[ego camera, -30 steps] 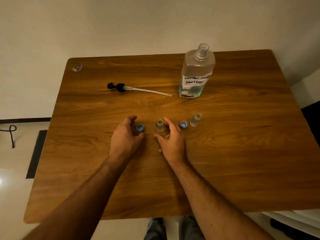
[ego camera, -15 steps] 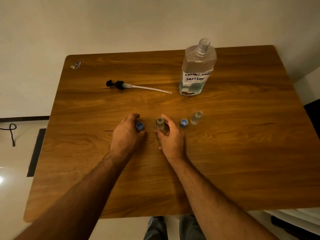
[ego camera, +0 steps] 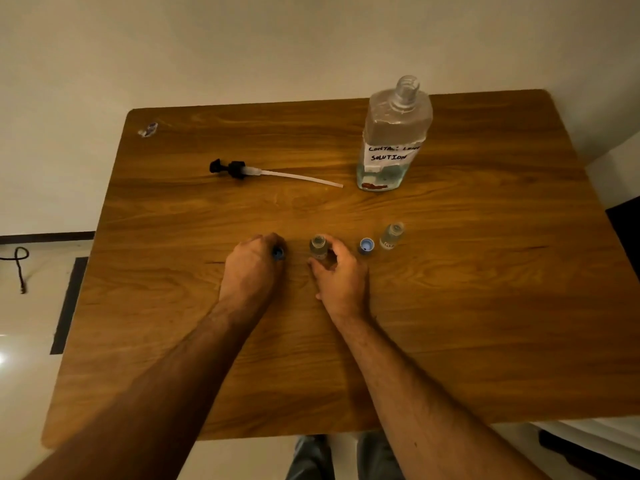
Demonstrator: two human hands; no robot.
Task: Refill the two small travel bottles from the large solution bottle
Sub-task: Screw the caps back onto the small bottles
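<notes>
i log: left hand [ego camera: 252, 268] grasping blue cap [ego camera: 278, 253], right hand [ego camera: 341, 271] steadying open travel bottle [ego camera: 318, 247] upright on desk [ego camera: 485, 306] for capping.

The desk [ego camera: 450, 341] is warm brown with darker wood-grain streaks. The large solution bottle [ego camera: 394, 133] is clear, its white label lettered in black. 2 small clear travel bottles [ego camera: 318, 247] [ego camera: 391, 235] stand by 2 blue caps [ego camera: 366, 245] [ego camera: 278, 253]. The pump [ego camera: 235, 168] is black with a white tube.
</notes>
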